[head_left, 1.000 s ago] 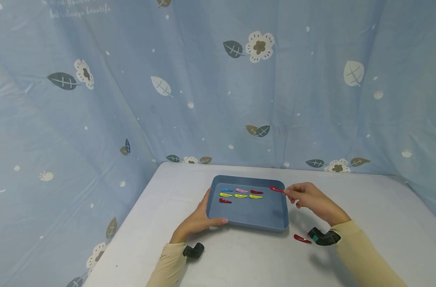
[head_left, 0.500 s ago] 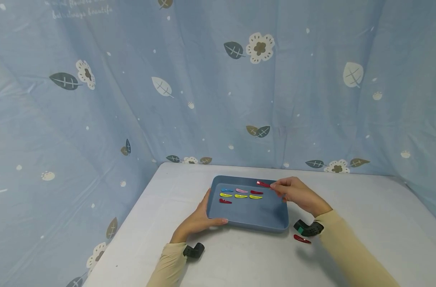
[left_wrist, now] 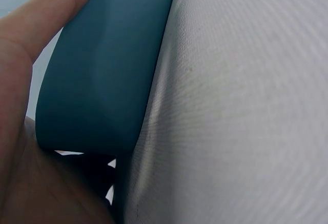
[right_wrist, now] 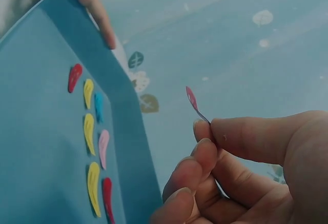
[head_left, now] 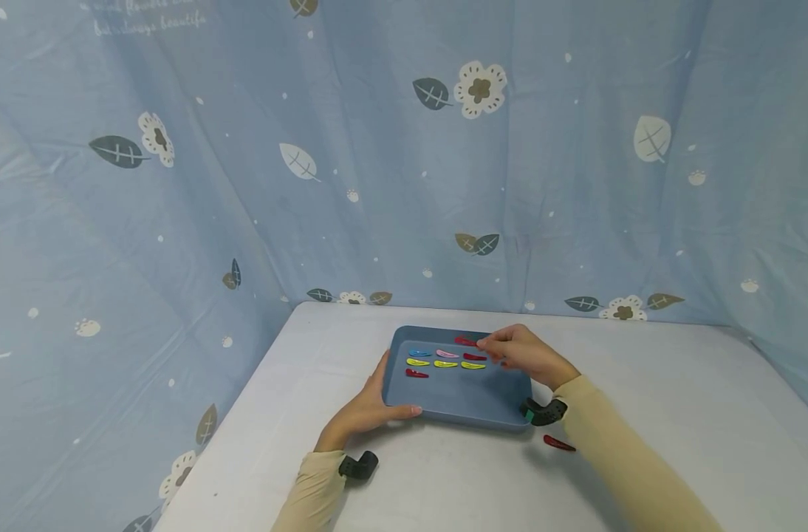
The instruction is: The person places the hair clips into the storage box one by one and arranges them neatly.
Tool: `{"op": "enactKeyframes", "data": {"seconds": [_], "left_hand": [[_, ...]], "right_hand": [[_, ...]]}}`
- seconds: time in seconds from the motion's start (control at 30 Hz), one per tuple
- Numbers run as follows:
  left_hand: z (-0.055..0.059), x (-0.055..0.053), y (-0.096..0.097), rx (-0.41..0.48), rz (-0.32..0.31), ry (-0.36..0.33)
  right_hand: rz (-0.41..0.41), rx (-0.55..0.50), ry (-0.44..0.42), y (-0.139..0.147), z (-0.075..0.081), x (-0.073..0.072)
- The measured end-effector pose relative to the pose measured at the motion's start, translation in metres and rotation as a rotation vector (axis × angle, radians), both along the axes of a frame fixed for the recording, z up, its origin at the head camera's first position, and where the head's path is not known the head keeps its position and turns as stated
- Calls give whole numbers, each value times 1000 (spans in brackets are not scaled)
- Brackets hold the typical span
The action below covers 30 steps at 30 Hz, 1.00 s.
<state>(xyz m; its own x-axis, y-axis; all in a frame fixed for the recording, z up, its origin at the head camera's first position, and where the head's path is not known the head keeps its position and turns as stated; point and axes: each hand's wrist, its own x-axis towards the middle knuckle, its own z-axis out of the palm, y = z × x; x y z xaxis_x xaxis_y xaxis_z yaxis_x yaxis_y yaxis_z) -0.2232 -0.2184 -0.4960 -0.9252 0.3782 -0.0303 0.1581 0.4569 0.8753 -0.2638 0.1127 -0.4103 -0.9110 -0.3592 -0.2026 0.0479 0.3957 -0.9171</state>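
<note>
My left hand [head_left: 362, 411] holds the near left corner of a blue-grey tray [head_left: 467, 400], thumb along the front wall and fingers along the left side. Over the back of the tray, my right hand [head_left: 525, 356] pinches the end of a red snap hair clip [right_wrist: 191, 98] between thumb and fingertips. Inside the tray lie a blue clip [head_left: 420, 353], a pink clip [head_left: 447, 354] and a red clip [head_left: 474, 357] in the back row. Three yellow clips [head_left: 445, 364] form the middle row. Another red clip [head_left: 416, 374] is at the left in front of them.
One more red clip [head_left: 559, 443] lies on the white tabletop [head_left: 444, 480], just off the tray's near right corner. Blue patterned cloth [head_left: 377, 185] hangs behind and to the left of the table. Each wrist wears a black camera.
My right hand has moved left with the red hair clip, from the tray's right edge to above its back row. The left hand and the tray have stayed in place.
</note>
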Motion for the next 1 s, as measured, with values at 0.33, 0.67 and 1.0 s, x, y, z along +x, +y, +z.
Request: {"op": "enactKeyframes", "data": {"seconds": [0.33, 0.67, 1.0], "left_hand": [[-1, -1, 0, -9, 9, 1], [-3, -1, -2, -13, 12, -8], [-3, -1, -1, -15, 1, -5]], "right_hand": [[-9, 5, -49, -15, -13, -11], [-28, 22, -85, -26, -25, -19], [-11, 18, -123, -31, -32, -21]]}}
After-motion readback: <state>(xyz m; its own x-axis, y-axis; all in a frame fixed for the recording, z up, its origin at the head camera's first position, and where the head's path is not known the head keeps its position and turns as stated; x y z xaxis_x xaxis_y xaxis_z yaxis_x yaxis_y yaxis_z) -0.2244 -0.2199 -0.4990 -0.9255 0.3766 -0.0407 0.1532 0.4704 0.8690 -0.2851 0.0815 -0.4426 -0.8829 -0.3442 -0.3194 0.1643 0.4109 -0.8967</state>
